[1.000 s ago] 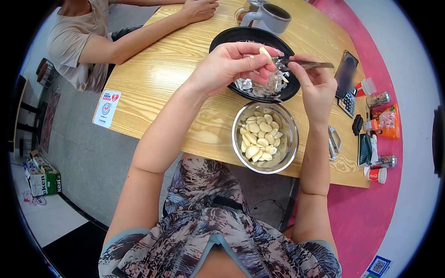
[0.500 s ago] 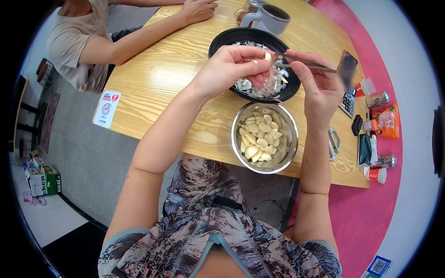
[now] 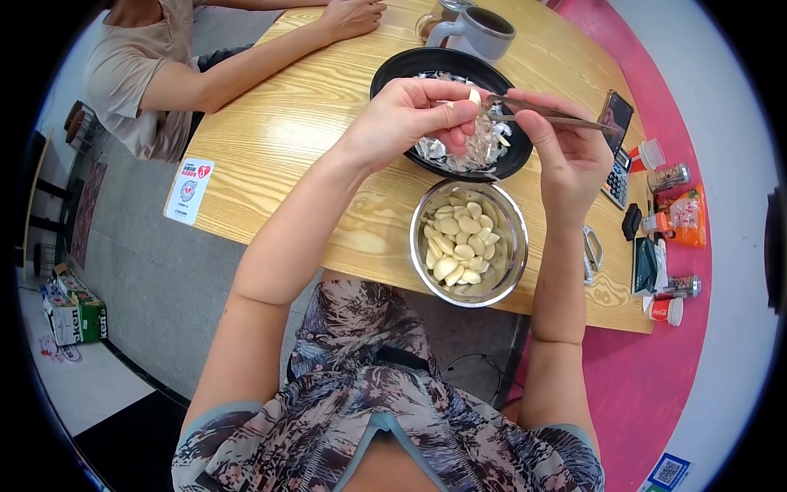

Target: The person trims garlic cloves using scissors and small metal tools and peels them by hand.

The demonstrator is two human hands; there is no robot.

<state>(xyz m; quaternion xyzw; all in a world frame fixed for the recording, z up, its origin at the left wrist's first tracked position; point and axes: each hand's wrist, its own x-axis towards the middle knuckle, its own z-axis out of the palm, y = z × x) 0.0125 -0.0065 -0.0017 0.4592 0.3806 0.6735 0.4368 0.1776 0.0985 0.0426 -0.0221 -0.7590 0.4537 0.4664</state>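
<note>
My left hand [image 3: 410, 116] pinches a pale garlic clove [image 3: 475, 97] between thumb and fingertips, above a black bowl [image 3: 387, 75]. In my right hand [image 3: 574, 160] is a pair of slim metal tweezers [image 3: 561, 120], its tips close against the clove; whether they grip anything is too small to tell. Papery garlic skins [image 3: 467, 160] fill the black bowl beneath both hands. Nearer my body stands a steel bowl [image 3: 518, 246] with several peeled garlic cloves [image 3: 461, 238] inside.
Behind the black bowl are a grey mug [image 3: 479, 34] and a glass jar. Another person's forearm [image 3: 262, 70] rests on the table [image 3: 270, 156] at the left. Along the right edge lie a phone [image 3: 619, 115], a calculator [image 3: 615, 182], small jars and a scissor-like metal tool [image 3: 592, 254].
The tweezers in my right hand have tilted slightly, their rear end dropping a little and shifting right. My left hand keeps its pinch on the garlic clove, almost unmoved.
</note>
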